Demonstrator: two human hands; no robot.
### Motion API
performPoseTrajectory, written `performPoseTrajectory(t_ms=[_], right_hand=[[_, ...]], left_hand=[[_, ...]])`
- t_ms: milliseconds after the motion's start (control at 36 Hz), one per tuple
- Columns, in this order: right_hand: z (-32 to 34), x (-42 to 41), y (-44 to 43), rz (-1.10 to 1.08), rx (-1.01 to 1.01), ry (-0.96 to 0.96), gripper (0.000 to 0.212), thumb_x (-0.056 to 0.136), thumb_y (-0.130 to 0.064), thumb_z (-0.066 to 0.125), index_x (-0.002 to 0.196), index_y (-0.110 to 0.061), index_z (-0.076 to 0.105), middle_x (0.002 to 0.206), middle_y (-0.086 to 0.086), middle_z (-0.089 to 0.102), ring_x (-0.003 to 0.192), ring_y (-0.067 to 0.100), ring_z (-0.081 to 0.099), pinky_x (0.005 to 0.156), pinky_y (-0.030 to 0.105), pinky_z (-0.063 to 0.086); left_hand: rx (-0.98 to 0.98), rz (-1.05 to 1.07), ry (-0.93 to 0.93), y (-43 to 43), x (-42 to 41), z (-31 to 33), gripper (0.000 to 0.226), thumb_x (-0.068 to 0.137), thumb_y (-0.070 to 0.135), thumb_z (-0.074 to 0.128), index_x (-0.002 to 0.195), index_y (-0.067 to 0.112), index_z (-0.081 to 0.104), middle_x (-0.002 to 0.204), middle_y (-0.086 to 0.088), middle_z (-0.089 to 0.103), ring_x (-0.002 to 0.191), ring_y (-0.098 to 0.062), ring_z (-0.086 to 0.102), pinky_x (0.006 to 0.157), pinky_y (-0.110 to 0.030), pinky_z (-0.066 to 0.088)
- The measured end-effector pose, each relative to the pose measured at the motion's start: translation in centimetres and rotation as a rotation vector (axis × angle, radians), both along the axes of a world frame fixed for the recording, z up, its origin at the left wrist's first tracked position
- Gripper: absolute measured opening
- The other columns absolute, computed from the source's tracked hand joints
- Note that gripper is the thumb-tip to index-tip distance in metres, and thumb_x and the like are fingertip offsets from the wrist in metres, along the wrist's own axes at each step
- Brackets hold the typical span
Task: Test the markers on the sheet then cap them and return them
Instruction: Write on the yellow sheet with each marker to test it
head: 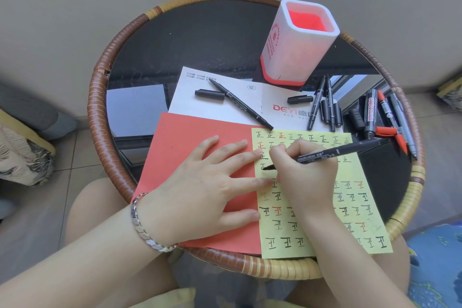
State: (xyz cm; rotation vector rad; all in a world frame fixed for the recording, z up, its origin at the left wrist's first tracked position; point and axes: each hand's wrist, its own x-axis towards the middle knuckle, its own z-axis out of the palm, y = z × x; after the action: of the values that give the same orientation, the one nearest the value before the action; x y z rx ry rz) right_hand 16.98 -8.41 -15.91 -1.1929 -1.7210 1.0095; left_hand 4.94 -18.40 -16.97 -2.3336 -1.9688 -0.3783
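A yellow sheet [355, 210] covered in small black and red marks lies at the table's front right. My right hand [305, 175] grips a black marker [337, 151], its tip touching the sheet's left side. My left hand [207, 192] lies flat, fingers spread, on the red paper [180, 137], fingertips at the yellow sheet's left edge. An uncapped black marker [241, 105] and its loose cap [209, 95] lie on a white sheet [255, 100] behind. A white and red pen holder [295, 52] stands at the back right.
Several more markers [390, 117], black and red, lie in a pile at the table's right, with loose caps [300, 99] nearby. The round table has a raised wicker rim [105, 117]. A grey card [136, 107] lies at the left. My knees are under the front edge.
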Motion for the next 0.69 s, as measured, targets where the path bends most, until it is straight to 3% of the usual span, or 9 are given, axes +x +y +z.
performPoseTrajectory(t_ms=[111,389,472,556,694], right_hand=[[-0.2,0.0,0.0,0.009,0.011,-0.011,0.040,0.071,-0.002,0.062,0.039,-0.010,0.040,0.034,-0.007,0.035,0.040,0.009,0.031,0.045,0.014,0.030],[-0.1,0.4,0.1,-0.036,0.010,-0.013,0.042,0.066,0.001,0.059,0.037,-0.018,0.034,0.031,-0.008,0.034,0.039,0.007,0.032,0.045,0.013,0.029],[0.2,0.4,0.2,-0.065,-0.025,0.033,0.038,0.069,0.000,0.058,0.039,-0.011,0.036,0.035,-0.007,0.035,0.040,0.008,0.030,0.046,0.014,0.029],[0.6,0.5,0.3,-0.120,-0.071,0.132,0.035,0.076,-0.007,0.060,0.047,-0.005,0.042,0.044,0.009,0.041,0.042,0.012,0.034,0.051,0.024,0.034],[1.0,0.5,0.5,-0.173,-0.145,0.299,0.032,0.083,-0.022,0.065,0.059,-0.018,0.043,0.043,-0.005,0.042,0.038,0.007,0.037,0.044,0.017,0.035]], left_hand=[[-0.005,0.012,-0.009,0.0,0.1,0.0,0.051,0.075,0.052,0.044,0.115,0.028,0.062,0.126,-0.003,0.058,0.120,-0.025,0.051,0.097,-0.055,0.030],[-0.002,-0.006,0.014,0.1,0.1,0.2,0.051,0.069,0.053,0.057,0.113,0.029,0.063,0.125,-0.003,0.059,0.119,-0.026,0.052,0.095,-0.055,0.030],[-0.042,-0.008,0.004,0.2,0.0,0.1,0.052,0.068,0.054,0.058,0.114,0.030,0.062,0.127,-0.003,0.058,0.120,-0.026,0.051,0.096,-0.056,0.032],[-0.114,-0.002,-0.064,0.1,0.1,0.4,0.047,0.075,0.058,0.051,0.115,0.035,0.059,0.131,-0.001,0.055,0.124,-0.024,0.047,0.099,-0.056,0.035],[-0.125,0.082,-0.220,0.2,0.9,1.1,0.042,0.084,0.060,0.034,0.109,0.038,0.058,0.128,0.008,0.056,0.126,-0.018,0.043,0.105,-0.052,0.030]])
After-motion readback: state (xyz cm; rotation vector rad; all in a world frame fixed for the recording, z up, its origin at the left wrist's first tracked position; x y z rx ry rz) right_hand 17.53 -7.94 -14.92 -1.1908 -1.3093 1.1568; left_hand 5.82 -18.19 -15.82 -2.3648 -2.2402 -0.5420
